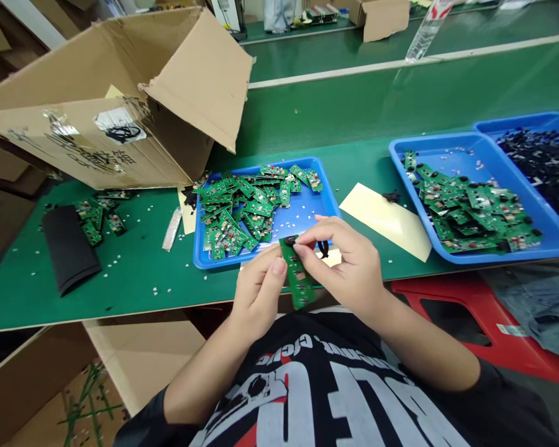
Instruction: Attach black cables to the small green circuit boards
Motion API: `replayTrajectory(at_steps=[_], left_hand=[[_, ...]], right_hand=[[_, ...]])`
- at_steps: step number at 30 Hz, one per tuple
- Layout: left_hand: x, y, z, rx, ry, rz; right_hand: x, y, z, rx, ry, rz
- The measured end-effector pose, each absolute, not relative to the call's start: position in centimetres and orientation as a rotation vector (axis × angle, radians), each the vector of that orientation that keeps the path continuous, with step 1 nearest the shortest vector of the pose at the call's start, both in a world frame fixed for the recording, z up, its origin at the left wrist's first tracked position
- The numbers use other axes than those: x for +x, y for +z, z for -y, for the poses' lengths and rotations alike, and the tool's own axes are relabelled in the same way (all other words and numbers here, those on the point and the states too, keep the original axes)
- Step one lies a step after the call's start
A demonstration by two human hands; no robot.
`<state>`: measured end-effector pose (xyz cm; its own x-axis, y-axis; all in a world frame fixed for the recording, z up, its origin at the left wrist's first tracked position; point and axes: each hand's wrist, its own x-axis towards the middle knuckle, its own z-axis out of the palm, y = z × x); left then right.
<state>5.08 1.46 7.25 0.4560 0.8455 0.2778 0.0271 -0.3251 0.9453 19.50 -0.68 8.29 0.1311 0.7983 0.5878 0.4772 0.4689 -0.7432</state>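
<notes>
A narrow green circuit board (300, 284) hangs tilted in front of my chest, its upper left edge pinched between the thumb and fingers of my left hand (257, 295). At the board's top end, the thumb and index finger of my right hand (349, 264) close on a small black part (290, 241), touching the board. Black loop-shaped pieces (323, 249) show under the curled right fingers. Just beyond both hands lies a blue tray (302, 231) with a heap of similar boards.
On the right stand a second blue tray (556, 239) of boards and another tray (484, 127) of black parts. An open cardboard box (168, 139) occupies the left. Yellow paper (386, 220), a black sleeve-like piece (69, 248) and a clear bottle (426, 34) lie about the green bench (135, 279).
</notes>
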Motion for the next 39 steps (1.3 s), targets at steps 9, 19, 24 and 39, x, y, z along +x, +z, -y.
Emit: replayTrajectory(at_steps=[9, 19, 24, 39], left_hand=[[5.9, 7.7, -1.4, 1.123, 0.911, -0.808], [4.5, 8.9, -2.3, 1.306, 0.645, -0.813], [3.5, 9.6, -3.5, 1.503, 0.38, -0.754], [2.8, 8.1, -3.8, 2.208, 0.654, -0.8]], right_hand=[[20.1, 8.2, 0.9, -1.212, 0.109, 1.641], [22.1, 9.0, 0.7, -1.213, -0.192, 1.935], [23.1, 8.7, 0.4, -1.078, -0.282, 2.125], [26.0, 9.6, 0.4, -0.932, 0.367, 1.091]])
